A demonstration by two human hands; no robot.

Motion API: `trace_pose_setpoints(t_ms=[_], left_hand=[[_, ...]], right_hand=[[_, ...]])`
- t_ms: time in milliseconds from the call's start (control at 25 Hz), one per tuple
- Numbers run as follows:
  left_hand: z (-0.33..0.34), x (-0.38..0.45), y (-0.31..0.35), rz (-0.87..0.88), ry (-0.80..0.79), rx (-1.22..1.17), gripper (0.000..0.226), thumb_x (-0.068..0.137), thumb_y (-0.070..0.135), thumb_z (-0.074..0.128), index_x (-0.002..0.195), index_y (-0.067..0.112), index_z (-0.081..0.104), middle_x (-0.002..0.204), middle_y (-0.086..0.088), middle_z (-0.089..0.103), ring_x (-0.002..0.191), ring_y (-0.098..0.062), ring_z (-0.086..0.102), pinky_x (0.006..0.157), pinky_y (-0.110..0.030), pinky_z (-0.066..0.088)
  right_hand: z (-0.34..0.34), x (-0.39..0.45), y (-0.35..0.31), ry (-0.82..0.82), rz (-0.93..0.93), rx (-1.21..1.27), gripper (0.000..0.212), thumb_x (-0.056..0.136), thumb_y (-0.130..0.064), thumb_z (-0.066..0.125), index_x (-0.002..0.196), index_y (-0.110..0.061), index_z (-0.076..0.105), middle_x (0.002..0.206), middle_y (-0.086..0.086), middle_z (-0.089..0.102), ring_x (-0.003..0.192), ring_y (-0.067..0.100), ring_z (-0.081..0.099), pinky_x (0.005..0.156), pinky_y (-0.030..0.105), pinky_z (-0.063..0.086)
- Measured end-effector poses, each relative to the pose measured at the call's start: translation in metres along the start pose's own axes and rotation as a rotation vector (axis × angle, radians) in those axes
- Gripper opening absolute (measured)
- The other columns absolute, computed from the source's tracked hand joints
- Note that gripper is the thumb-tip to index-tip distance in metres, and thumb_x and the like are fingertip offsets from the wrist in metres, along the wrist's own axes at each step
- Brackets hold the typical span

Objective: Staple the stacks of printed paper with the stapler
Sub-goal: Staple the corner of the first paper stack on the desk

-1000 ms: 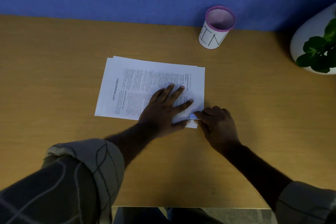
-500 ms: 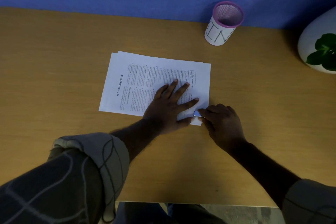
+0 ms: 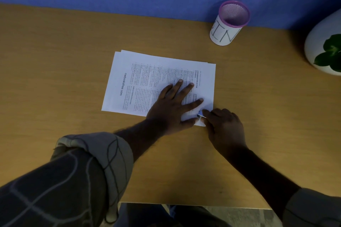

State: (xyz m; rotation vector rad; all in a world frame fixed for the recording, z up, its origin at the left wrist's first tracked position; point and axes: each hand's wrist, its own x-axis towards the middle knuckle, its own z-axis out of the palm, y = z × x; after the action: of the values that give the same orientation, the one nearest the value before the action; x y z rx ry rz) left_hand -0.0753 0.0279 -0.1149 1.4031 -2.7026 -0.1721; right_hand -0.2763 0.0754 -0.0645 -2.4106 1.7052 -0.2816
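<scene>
Head view: your left hand (image 3: 171, 108) lies flat on the white printed paper stack (image 3: 158, 83), whose long axis runs 9-to-3 o'clock, while your right hand (image 3: 224, 127), nearer the stack's 5 o'clock corner, grips a small, mostly hidden blue-and-silver stapler (image 3: 200, 115) there.

One stack of printed paper (image 3: 147, 72) lies on one tabletop (image 3: 55, 61). Two hands are present: a left hand (image 3: 169, 108) and a right hand (image 3: 224, 127). One small stapler (image 3: 200, 114), mostly hidden, seems present. One mesh cup (image 3: 227, 24). One potted plant (image 3: 324, 51).
</scene>
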Motion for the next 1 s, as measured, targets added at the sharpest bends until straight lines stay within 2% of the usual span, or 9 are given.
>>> trace_pose_setpoints(t_ms=[80,200,280,400,480,600,720,840,1000], left_hand=[[0.001,0.000,-0.001,-0.001,-0.001,0.005,0.068,0.092,0.071,0.035,0.153,0.040,0.032,0.167,-0.009,0.020,0.154,-0.037,0.015,0.122,-0.058,0.018],[0.003,0.000,-0.001,0.001,-0.002,0.003,0.069,0.092,0.071,0.035,0.153,0.041,0.031,0.168,-0.009,0.019,0.154,-0.037,0.014,0.122,-0.058,0.017],[0.004,-0.001,0.000,-0.003,0.000,0.001,0.068,0.092,0.071,0.035,0.153,0.041,0.032,0.168,-0.009,0.018,0.154,-0.037,0.013,0.122,-0.057,0.017],[0.003,0.000,-0.001,-0.002,0.007,0.004,0.068,0.092,0.071,0.034,0.152,0.041,0.033,0.168,-0.009,0.019,0.154,-0.037,0.014,0.123,-0.056,0.015],[0.004,-0.002,-0.001,-0.010,0.003,0.005,0.068,0.092,0.071,0.033,0.153,0.041,0.032,0.168,-0.008,0.018,0.154,-0.037,0.013,0.123,-0.056,0.015],[0.005,-0.002,-0.002,-0.006,-0.006,0.010,0.069,0.092,0.072,0.032,0.153,0.041,0.030,0.169,-0.008,0.016,0.155,-0.037,0.011,0.123,-0.057,0.014],[0.005,-0.001,-0.001,-0.002,0.008,0.006,0.068,0.092,0.072,0.031,0.153,0.041,0.031,0.168,-0.008,0.017,0.155,-0.037,0.012,0.123,-0.056,0.014],[0.007,-0.001,-0.001,0.007,0.031,0.009,0.067,0.093,0.071,0.032,0.153,0.041,0.032,0.168,-0.009,0.019,0.154,-0.037,0.013,0.122,-0.056,0.015],[0.007,-0.001,-0.001,0.008,0.046,0.007,0.065,0.094,0.069,0.035,0.152,0.039,0.036,0.167,-0.010,0.023,0.153,-0.038,0.017,0.121,-0.058,0.018]], right_hand=[[-0.003,0.006,-0.002,-0.030,0.084,0.085,0.022,0.085,-0.017,0.072,0.106,-0.012,0.072,0.087,0.006,0.074,0.071,0.020,0.065,0.065,0.023,0.043],[-0.003,0.015,-0.001,-0.142,0.350,0.307,0.021,0.092,-0.026,0.064,0.112,-0.021,0.070,0.096,-0.003,0.074,0.071,0.004,0.061,0.061,0.019,0.046],[-0.002,0.016,0.001,-0.161,0.430,0.403,0.021,0.091,-0.027,0.065,0.111,-0.022,0.064,0.091,-0.010,0.069,0.069,-0.002,0.059,0.057,0.015,0.044],[-0.006,0.021,0.004,-0.188,0.475,0.495,0.018,0.086,-0.026,0.071,0.097,-0.023,0.056,0.082,-0.016,0.060,0.071,0.001,0.061,0.054,0.016,0.043],[-0.006,0.025,0.005,-0.222,0.522,0.548,0.017,0.084,-0.026,0.073,0.086,-0.022,0.057,0.081,-0.010,0.063,0.068,0.007,0.063,0.054,0.021,0.047],[-0.006,0.032,0.007,-0.209,0.604,0.620,0.015,0.083,-0.025,0.075,0.083,-0.019,0.061,0.086,-0.002,0.067,0.065,0.018,0.066,0.056,0.033,0.056],[-0.006,0.026,0.010,-0.195,0.536,0.610,0.014,0.084,-0.023,0.074,0.083,-0.020,0.061,0.081,-0.003,0.067,0.063,0.013,0.064,0.055,0.028,0.052],[-0.009,0.012,0.011,-0.159,0.326,0.542,0.010,0.085,-0.021,0.072,0.088,-0.025,0.063,0.080,-0.013,0.066,0.071,0.002,0.063,0.060,0.019,0.048],[-0.008,0.010,0.010,-0.046,0.061,0.299,0.009,0.084,-0.015,0.072,0.092,-0.015,0.069,0.083,0.001,0.070,0.073,0.017,0.061,0.065,0.038,0.054]])
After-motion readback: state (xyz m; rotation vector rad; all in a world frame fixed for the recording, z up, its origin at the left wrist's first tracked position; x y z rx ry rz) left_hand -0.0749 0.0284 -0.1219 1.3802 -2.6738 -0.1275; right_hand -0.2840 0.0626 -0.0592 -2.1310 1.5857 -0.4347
